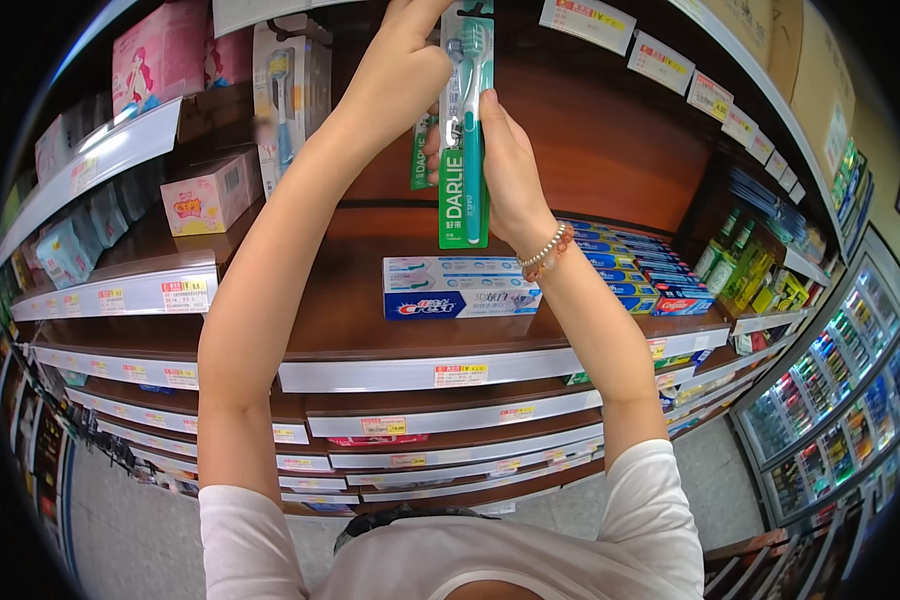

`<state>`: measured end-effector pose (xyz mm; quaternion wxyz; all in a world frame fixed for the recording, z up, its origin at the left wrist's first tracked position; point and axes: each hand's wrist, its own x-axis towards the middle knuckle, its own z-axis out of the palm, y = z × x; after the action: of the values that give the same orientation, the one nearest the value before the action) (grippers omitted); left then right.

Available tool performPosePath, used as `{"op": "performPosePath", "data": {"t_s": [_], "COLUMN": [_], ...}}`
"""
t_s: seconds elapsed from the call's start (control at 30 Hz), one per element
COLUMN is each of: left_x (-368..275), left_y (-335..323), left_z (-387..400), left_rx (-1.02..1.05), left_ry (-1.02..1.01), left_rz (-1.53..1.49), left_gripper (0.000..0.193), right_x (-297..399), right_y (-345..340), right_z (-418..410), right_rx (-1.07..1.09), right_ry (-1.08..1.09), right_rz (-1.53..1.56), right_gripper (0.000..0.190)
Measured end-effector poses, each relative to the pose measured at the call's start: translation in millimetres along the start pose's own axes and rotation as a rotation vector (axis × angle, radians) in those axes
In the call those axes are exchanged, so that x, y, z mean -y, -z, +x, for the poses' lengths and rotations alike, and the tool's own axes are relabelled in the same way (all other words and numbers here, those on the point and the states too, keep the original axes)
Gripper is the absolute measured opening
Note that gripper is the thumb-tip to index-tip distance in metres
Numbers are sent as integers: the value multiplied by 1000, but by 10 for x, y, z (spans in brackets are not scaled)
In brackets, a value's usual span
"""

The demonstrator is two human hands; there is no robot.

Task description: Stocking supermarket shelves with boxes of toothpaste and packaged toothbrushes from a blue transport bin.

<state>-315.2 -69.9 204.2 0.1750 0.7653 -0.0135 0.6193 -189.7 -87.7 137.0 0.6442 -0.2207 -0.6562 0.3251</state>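
Note:
A green-and-clear blister pack with a teal Darlie toothbrush (463, 150) hangs upright in front of the shelf's back panel. My right hand (508, 161) is closed around it, thumb at the right edge and fingertips showing at the left edge. Bracelets circle that wrist. Up beside the pack's top left is my left hand (403, 71), fingers bent; the frame's top edge cuts off its fingertips, so its grip is unclear. Partly hidden behind the held pack is a second green Darlie pack (420, 154). Below stands a Crest toothpaste carton (457, 289) on the shelf.
Toothbrush packs (289, 90) hang to the left, near a pink carton (208, 191). Stacked toothpaste boxes (622, 262) and green bottles (727, 255) stand to the right. The shelf's front rail (390, 377) bears price labels. A glass-door drinks cooler (832, 390) is far right.

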Motion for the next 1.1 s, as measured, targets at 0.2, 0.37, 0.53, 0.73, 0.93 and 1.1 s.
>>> {"op": "performPosePath", "data": {"t_s": [0.2, 0.37, 0.53, 0.73, 0.93, 1.1], "left_x": [133, 379, 453, 391, 194, -209], "left_y": [-42, 50, 106, 179, 42, -284], "left_z": [-81, -130, -301, -516, -841, -1457], "left_rx": [17, -17, 0, 19, -26, -133], "left_ry": [10, -265, -161, -1, 120, 268], "left_rz": [-141, 421, 155, 213, 269, 235], "left_gripper": [73, 65, 63, 73, 68, 59], "right_x": [-240, -550, -756, -928, -1039, -1014], "right_y": [99, 200, 298, 309, 432, 612], "right_z": [134, 349, 585, 611, 546, 379], "right_rx": [0, -111, -163, -261, -327, -319], "right_ry": [-97, -134, -192, -172, -125, -162], "right_rz": [52, 59, 114, 9, -190, -164], "right_gripper": [44, 45, 43, 36, 28, 27]}}
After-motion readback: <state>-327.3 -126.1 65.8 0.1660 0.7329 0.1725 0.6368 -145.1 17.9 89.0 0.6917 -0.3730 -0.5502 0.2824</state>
